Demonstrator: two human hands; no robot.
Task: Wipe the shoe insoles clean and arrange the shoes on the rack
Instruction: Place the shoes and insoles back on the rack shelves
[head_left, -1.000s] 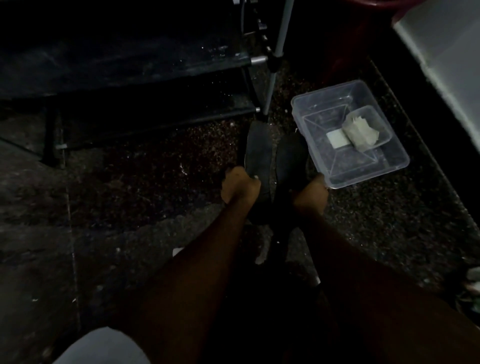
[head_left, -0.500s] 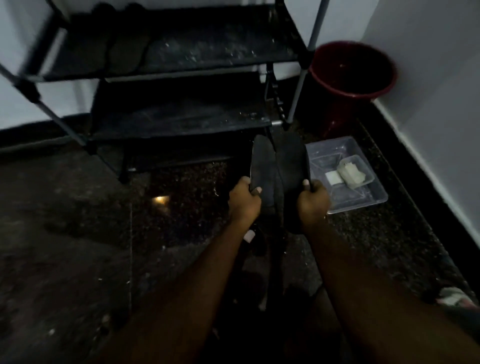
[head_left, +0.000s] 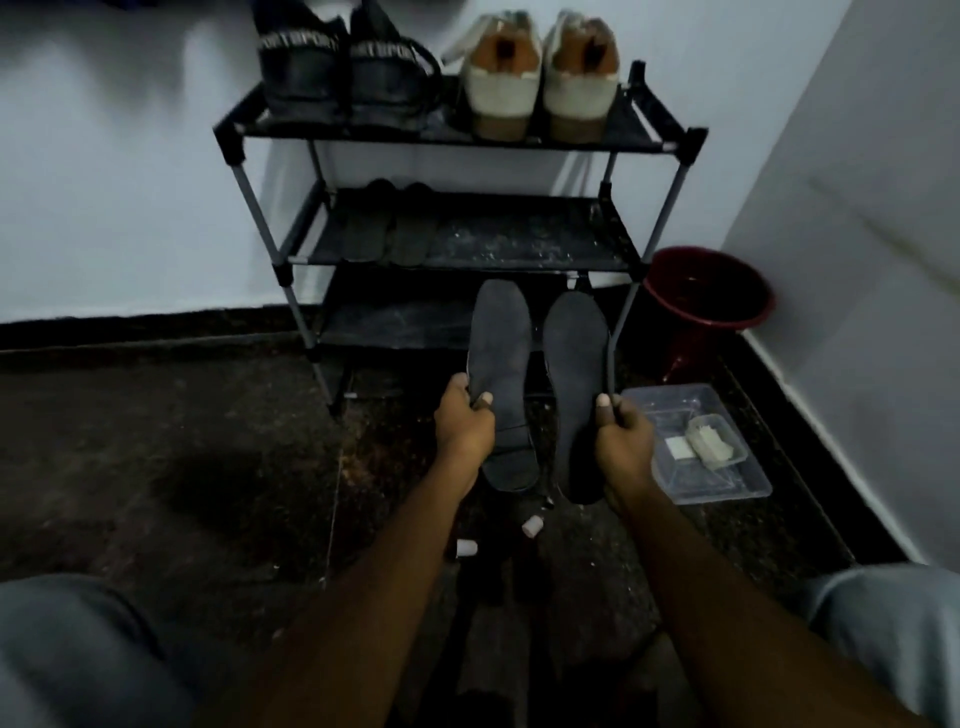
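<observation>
Two insoles in hand, long axes pointing at the rack.
Left hand (head_left: 464, 423) pinches the left dark grey flat insole (head_left: 501, 364) and right hand (head_left: 621, 434) the right dark grey flat insole (head_left: 575, 364), thumbs on top, toe ends far. The black three-tier pole-frame rack (head_left: 693, 140) is dead ahead, either hand equally close.

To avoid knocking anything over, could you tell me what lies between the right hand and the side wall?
A clear tub holding white cloths sits on the floor there, beside the right hand; head view.
</observation>
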